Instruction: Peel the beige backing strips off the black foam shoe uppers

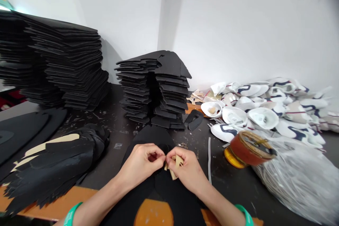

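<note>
My left hand [145, 159] is closed in a pinch, thumb against forefinger; whatever lies between the tips is too small to make out. Close beside it, fingertips almost meeting, my right hand [185, 169] grips several small tan cut pieces [179, 161] that stick out between the fingers. Both hands are over a large black cut sheet [152, 136] spread in front of me, its near part reaching the table edge. An orange-brown patch [153, 213] shows through a gap at the sheet's near end.
Tall stacks of black cut sheets [71, 49] and a smaller black stack [172, 74] stand at the back. Black and tan insole-shaped pieces [58, 152] lie left. To the right are white shoe uppers [235, 116], a glue-stained jar [249, 148] and a clear plastic bag [299, 173].
</note>
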Demonstrator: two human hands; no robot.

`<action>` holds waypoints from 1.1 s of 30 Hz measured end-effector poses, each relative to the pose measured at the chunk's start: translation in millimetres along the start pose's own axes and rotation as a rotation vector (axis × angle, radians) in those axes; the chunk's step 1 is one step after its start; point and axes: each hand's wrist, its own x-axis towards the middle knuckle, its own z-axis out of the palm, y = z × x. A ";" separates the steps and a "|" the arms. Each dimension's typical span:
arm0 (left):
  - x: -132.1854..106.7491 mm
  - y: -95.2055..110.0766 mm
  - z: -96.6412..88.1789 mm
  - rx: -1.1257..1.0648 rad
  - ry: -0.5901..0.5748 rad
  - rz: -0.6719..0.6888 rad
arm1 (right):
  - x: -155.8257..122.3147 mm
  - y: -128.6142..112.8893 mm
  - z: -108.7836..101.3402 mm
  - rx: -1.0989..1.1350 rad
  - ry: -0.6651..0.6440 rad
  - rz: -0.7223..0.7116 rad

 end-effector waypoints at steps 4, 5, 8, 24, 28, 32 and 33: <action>0.5 -4.3 2.2 -0.048 0.003 -0.056 | 1.5 -1.1 2.6 -0.039 0.025 -0.079; 0.8 -5.4 2.2 -0.068 -0.001 -0.068 | 2.2 -1.0 2.7 -0.033 0.031 -0.073; 1.6 -8.1 1.2 -0.168 -0.004 -0.103 | 3.2 -0.1 0.8 0.033 0.043 0.009; -2.2 4.6 -0.3 -0.219 -0.026 0.000 | 9.1 -2.6 -6.2 0.478 -0.062 0.223; -3.6 3.9 1.0 -0.287 -0.026 0.010 | 8.2 -1.7 -7.8 0.476 0.018 0.166; -6.8 7.6 -1.4 -0.332 -0.101 0.023 | 8.3 -0.6 -9.0 0.408 0.077 0.069; -7.3 9.9 -3.4 -0.375 -0.137 0.012 | 8.0 -1.2 -9.9 0.369 0.074 0.024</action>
